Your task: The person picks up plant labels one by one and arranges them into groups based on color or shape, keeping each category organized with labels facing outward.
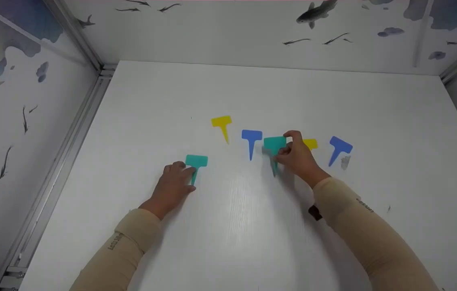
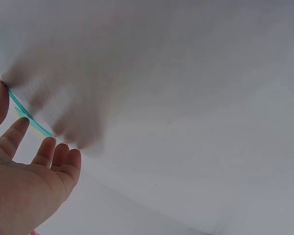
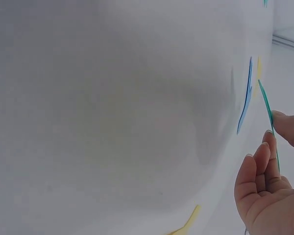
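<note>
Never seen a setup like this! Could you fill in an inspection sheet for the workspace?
Surface: white tabletop, with soft glare near the middle.
Job's things: six T-shaped tags: left teal tag, right teal tag, left blue tag, right blue tag, left yellow tag and right yellow tag, the last partly hidden by the right hand.
Clutter: grey patch beside the right blue tag; stain or scrap, cannot tell.
Grippers: a person's bare hands; the left hand touches the left teal tag, the right pinches the right teal tag, which appears lifted.
Cables: nothing seen.
Surroundings: pale back wall with printed fish; metal rail along the left.
</note>
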`<action>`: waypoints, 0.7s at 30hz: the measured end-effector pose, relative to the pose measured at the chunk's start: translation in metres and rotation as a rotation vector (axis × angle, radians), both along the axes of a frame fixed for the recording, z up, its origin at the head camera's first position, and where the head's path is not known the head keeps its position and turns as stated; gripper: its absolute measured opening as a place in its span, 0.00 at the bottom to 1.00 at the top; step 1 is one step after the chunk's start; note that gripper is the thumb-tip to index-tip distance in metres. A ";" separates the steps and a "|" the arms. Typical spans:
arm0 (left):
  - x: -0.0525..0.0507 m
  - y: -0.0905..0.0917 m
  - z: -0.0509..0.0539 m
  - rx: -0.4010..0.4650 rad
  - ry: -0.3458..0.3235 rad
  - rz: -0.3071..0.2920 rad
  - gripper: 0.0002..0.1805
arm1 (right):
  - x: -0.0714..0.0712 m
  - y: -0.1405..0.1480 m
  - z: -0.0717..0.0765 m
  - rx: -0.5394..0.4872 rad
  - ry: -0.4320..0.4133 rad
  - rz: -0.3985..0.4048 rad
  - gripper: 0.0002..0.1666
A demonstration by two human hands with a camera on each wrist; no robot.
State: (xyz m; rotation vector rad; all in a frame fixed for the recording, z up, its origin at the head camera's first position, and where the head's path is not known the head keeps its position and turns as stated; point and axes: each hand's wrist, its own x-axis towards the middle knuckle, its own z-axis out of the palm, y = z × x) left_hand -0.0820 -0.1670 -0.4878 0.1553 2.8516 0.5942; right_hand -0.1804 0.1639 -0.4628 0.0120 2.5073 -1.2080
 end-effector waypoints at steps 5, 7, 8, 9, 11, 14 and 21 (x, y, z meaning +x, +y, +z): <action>-0.001 0.000 0.000 -0.014 -0.015 0.002 0.29 | 0.005 -0.005 0.000 0.010 -0.010 0.004 0.40; -0.001 0.000 -0.001 -0.012 -0.016 0.001 0.29 | 0.007 -0.006 -0.001 0.015 -0.013 0.004 0.40; -0.001 0.000 -0.001 -0.010 -0.019 0.001 0.29 | 0.007 -0.006 -0.001 0.016 -0.013 0.003 0.40; -0.001 0.000 -0.001 -0.009 -0.018 -0.001 0.29 | 0.008 -0.006 -0.001 0.016 -0.013 0.003 0.40; -0.001 0.000 -0.001 -0.009 -0.018 -0.004 0.29 | 0.009 -0.007 -0.002 0.020 -0.016 0.004 0.40; -0.001 -0.001 -0.002 -0.016 -0.018 -0.007 0.30 | 0.010 -0.007 -0.002 0.011 -0.019 0.004 0.40; -0.001 -0.001 -0.002 -0.006 -0.002 -0.012 0.29 | 0.012 -0.009 -0.001 0.004 -0.025 -0.010 0.41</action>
